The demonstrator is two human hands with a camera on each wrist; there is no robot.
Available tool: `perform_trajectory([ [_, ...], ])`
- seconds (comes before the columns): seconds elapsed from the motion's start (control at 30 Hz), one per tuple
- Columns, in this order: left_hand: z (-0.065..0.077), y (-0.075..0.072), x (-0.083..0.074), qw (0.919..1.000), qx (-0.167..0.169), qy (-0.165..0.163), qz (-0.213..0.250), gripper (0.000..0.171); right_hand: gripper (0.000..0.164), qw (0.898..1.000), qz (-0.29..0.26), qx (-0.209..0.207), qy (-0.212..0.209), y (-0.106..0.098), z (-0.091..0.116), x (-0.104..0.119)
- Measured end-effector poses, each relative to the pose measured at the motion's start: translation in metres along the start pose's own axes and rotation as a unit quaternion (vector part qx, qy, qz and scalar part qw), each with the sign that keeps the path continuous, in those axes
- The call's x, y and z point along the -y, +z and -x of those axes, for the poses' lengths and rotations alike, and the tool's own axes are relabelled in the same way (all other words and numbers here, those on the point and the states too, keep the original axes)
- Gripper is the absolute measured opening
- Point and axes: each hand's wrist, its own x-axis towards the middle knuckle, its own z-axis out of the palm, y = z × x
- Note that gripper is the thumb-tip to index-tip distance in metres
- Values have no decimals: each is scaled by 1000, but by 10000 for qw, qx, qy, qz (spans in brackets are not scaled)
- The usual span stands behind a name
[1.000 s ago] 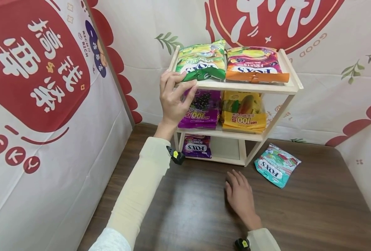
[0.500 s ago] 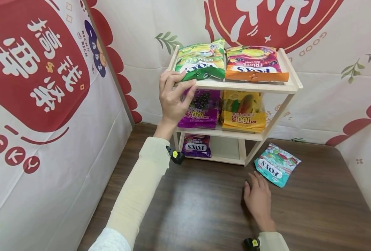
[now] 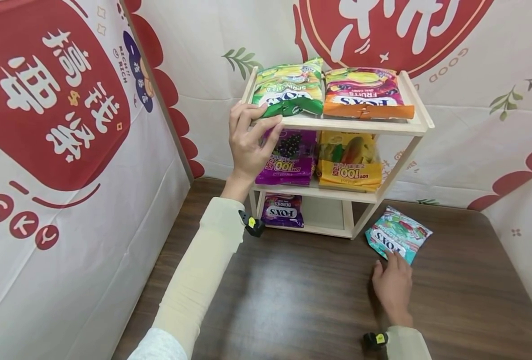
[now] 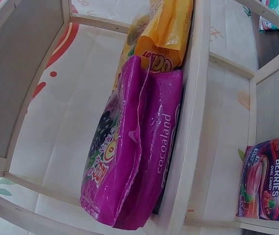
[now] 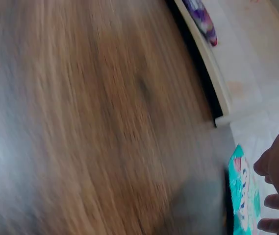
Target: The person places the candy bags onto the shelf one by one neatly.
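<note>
A three-tier pale wooden rack [image 3: 351, 126] stands at the back of the table. My left hand [image 3: 250, 145] grips its top front-left corner, beside a green Spring Tea candy bag [image 3: 288, 90]. My right hand [image 3: 394, 287] is above the table at the near edge of a teal Fox's candy bag [image 3: 398, 232], its fingertips overlapping that edge in the head view. In the right wrist view, the fingers hang loosely bent just beside the teal bag [image 5: 243, 191]. This bag lies flat to the right of the rack.
An orange-edged Fruits bag [image 3: 365, 92] shares the top tier. Purple [image 3: 288, 160] and yellow [image 3: 350, 162] bags fill the middle tier. On the bottom tier's left lies a Berries bag [image 3: 283, 210]. Printed cloth [image 3: 212, 140] walls the dark wooden table [image 3: 288, 295].
My right hand has moved right and slightly forward across the table, from in front of the rack to the teal candy bag. My left hand has stayed on the rack's corner.
</note>
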Motion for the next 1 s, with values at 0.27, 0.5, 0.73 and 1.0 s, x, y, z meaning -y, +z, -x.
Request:
perform_trajectory([
  [0.27,1,0,0,10000,60,33,-32,12,47,9960,400,591,544,0,-10,-20],
  [0.5,1,0,2,10000,4,56,12,13,55,9931,475,851,652,6,-17,-29],
  [0.73,1,0,1,10000,27,84,11,12,51,9933,587,825,559,11,-25,-32],
  [1.0,1,-1,1,9999,90,92,-17,12,41,9969,452,472,429,14,-30,-34],
])
